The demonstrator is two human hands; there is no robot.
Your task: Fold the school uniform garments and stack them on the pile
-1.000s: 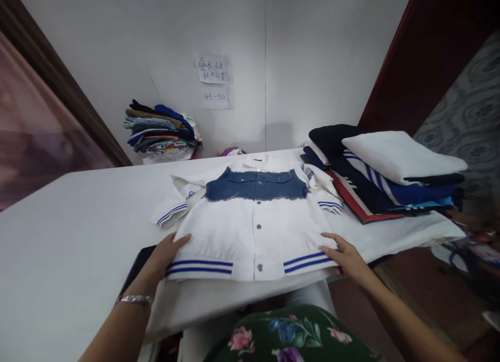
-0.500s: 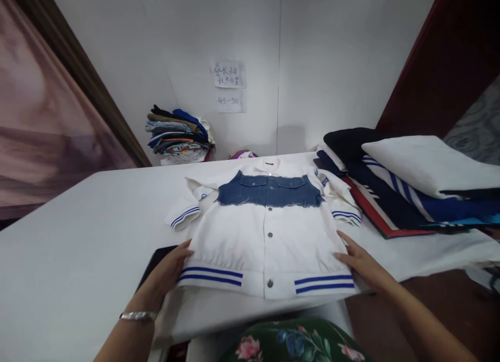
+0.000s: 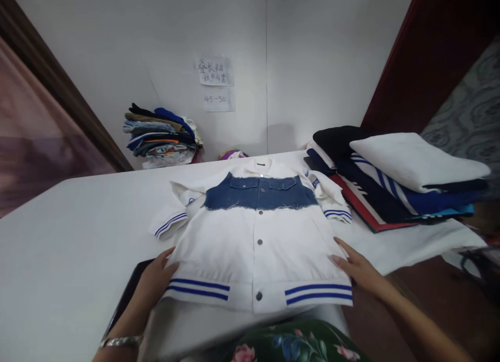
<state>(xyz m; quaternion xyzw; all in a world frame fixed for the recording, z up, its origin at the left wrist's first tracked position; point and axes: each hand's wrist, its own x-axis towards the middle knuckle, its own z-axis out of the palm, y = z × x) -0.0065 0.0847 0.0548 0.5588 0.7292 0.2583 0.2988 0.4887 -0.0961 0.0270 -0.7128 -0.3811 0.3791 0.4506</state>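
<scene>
A white button-front jacket (image 3: 222,242) lies face up with its collar away from me. It has a frayed blue denim panel across the chest and blue stripes on the cuffs and hem. My left hand (image 3: 156,276) grips its left side edge just above the hem, thumb on top. On the opposite edge, my right hand (image 3: 359,268) holds the fabric at about the same height. Both sleeves lie bent outward beside the body. The undersides of the hands' grips are hidden.
Folded clothes are stacked on the right of the white table (image 3: 89,216), topped by a white garment (image 3: 417,156). Another clothes pile (image 3: 160,135) stands at the back left. A dark flat object (image 3: 128,286) lies beside my left forearm. Paper signs (image 3: 216,83) hang on the wall.
My view has turned slightly, so the scene sits further left. The jacket's hem appears a little nearer to me, and both hands remain at its side edges.
</scene>
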